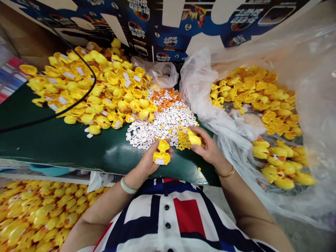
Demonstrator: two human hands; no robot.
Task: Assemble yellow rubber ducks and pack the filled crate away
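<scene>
One open shell (162, 156) sits in the grip of the left hand (150, 158), above the worktop (105, 150), hollow side towards the camera, its long axis running from twelve to six o'clock, while the right hand (210, 148) pinches a yellow piece (194, 137) between thumb and fingers. From the open shell the yellow piece lies at about two o'clock, apart from it, its long axis slanting roughly from ten to four. Yellow bits (183, 138) lie at nine o'clock from the right hand's grip, just beside it and nearer to it than to the left hand.
</scene>
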